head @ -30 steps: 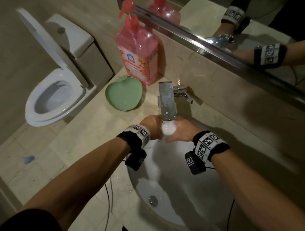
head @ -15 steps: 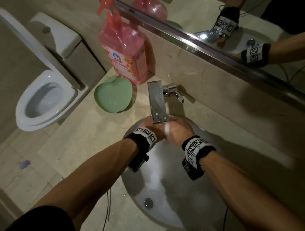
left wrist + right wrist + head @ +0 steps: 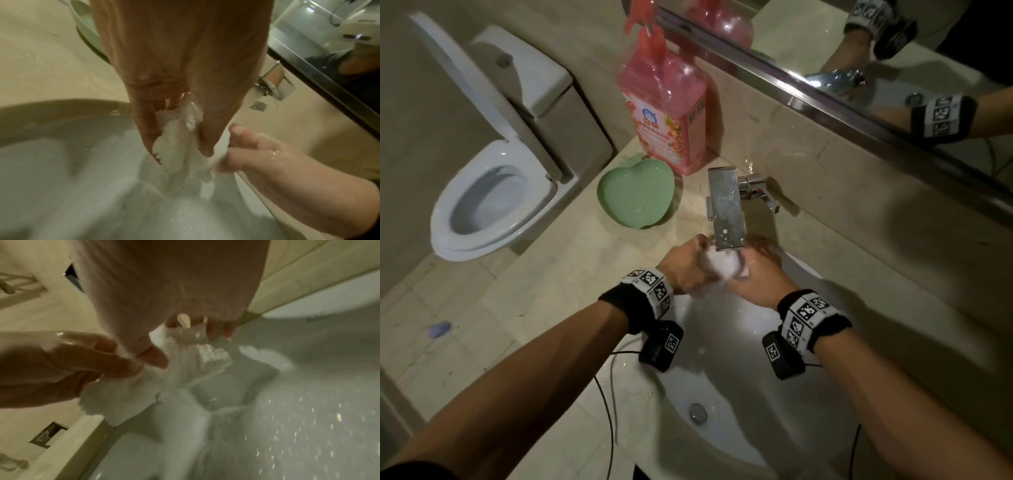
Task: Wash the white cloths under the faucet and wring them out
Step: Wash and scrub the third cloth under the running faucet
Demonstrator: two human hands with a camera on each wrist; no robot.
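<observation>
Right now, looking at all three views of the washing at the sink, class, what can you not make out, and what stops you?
- Water stream: in the head view the faucet spout covers it.
- How many cloths: the white cloth is bunched between the left hand and right hand.
- Bottle label text: too small in the head view.
- Sink: blurred in both wrist views.
- Toilet lid: cut off by the head view's top.
</observation>
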